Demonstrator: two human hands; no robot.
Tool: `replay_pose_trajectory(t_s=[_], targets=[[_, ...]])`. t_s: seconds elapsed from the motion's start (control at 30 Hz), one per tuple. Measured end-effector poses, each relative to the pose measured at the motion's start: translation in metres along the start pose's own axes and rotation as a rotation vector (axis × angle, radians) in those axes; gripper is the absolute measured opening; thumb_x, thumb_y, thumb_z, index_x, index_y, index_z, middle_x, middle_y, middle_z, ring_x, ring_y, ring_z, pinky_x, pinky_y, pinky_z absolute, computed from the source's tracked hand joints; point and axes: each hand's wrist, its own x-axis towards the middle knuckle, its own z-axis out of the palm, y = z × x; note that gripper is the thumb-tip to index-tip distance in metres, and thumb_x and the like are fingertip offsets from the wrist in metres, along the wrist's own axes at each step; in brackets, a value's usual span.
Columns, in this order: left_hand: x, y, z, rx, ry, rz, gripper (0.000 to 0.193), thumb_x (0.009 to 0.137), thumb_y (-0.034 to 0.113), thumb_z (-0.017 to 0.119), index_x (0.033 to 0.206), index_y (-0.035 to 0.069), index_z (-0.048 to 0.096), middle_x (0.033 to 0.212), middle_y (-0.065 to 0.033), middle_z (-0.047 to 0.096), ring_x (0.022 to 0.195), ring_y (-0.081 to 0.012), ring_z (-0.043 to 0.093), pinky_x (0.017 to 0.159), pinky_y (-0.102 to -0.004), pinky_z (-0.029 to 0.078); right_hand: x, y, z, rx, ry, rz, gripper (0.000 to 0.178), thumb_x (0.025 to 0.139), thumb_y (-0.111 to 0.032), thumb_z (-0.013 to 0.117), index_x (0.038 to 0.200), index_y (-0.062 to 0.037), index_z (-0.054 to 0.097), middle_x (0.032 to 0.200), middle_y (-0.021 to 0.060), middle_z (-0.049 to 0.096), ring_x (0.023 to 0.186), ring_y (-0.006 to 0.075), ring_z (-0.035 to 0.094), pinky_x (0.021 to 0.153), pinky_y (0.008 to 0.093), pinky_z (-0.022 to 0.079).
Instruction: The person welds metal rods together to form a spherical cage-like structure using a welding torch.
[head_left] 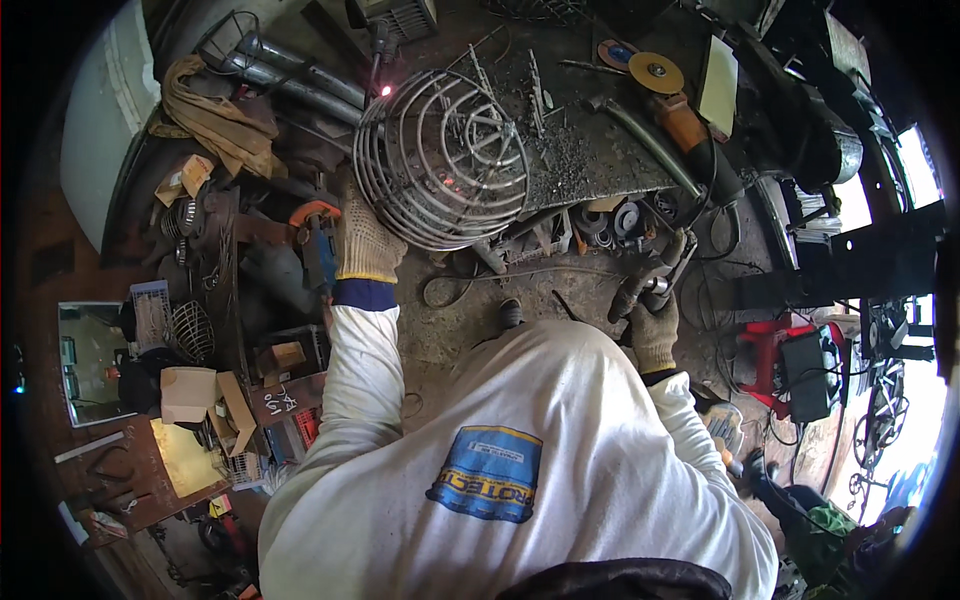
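A round cage of bent steel rods (440,170) rests at the near left part of the workbench, with small glowing orange spots on it. My left hand (368,235), in a beige knit glove, closes on its near left rim; some fingertips are hidden by the rods. Farther right, beyond the bench's near edge, my right hand (652,335) wears a matching glove. It is closed round a dark metal hand tool (650,282) with a shiny part in its middle; its exact kind does not show.
An angle grinder with an orange body (684,124) lies at the bench's far right. Dark grit and rods cover the bench top (590,165). A blue-and-orange clamp (318,240) is left of my left hand. A red stool (768,362) stands right, with cables on the floor.
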Motion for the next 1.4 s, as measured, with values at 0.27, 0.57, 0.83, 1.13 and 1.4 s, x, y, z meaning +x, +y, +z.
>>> replay_pose_trajectory(t_s=[0.27,0.57,0.83,1.13,1.4], targets=[[-0.008,-0.016,0.008,-0.029,0.001,-0.008,0.059,0.102,0.052,0.044,0.143,0.009,0.047,0.149,-0.0109,0.047,0.129,-0.0332,0.052,0.106,-0.0484,0.048,0.001,-0.003,-0.006,0.001,-0.005,0.04,0.038,0.078,-0.009,0.067,0.115,-0.0031,0.062,0.099,0.007,0.068,0.088,0.0165,0.065,0.08,0.0309,0.052],[0.007,-0.015,-0.017,-0.002,0.085,0.08,0.054,0.101,0.05,0.048,0.139,0.01,0.051,0.143,-0.0088,0.053,0.128,-0.0293,0.055,0.106,-0.0467,0.049,-0.009,-0.01,-0.008,-0.05,-0.042,0.037,0.043,0.077,-0.008,0.066,0.12,-0.0025,0.059,0.104,0.008,0.068,0.093,0.0179,0.065,0.084,0.0317,0.051],[0.008,0.002,0.002,0.022,0.082,0.074,0.047,0.104,0.041,0.046,0.139,0.01,0.051,0.144,-0.0057,0.053,0.128,-0.0262,0.054,0.107,-0.0425,0.047,-0.006,-0.015,-0.005,-0.031,-0.074,-0.005,0.043,0.078,-0.009,0.066,0.12,-0.0033,0.056,0.103,0.0103,0.067,0.093,0.0189,0.064,0.084,0.0324,0.051],[0.039,0.033,-0.018,0.07,0.051,-0.015,0.051,0.103,0.043,0.045,0.139,0.008,0.052,0.146,-0.0113,0.051,0.13,-0.0283,0.052,0.109,-0.0453,0.044,-0.032,-0.142,0.006,0.361,-0.231,-0.044,0.041,0.089,-0.014,0.064,0.126,-0.0005,0.052,0.107,0.0068,0.065,0.096,0.0135,0.061,0.082,0.0275,0.05],[0.033,0.054,0.021,0.195,0.036,0.069,0.059,0.105,0.049,0.036,0.15,0.01,0.04,0.154,-0.0089,0.043,0.14,-0.0312,0.041,0.117,-0.0487,0.031,-0.058,-0.081,0.021,0.113,-0.135,-0.134,0.04,0.09,-0.016,0.065,0.125,-0.0008,0.053,0.109,0.0074,0.064,0.097,0.0158,0.06,0.09,0.0313,0.047]])
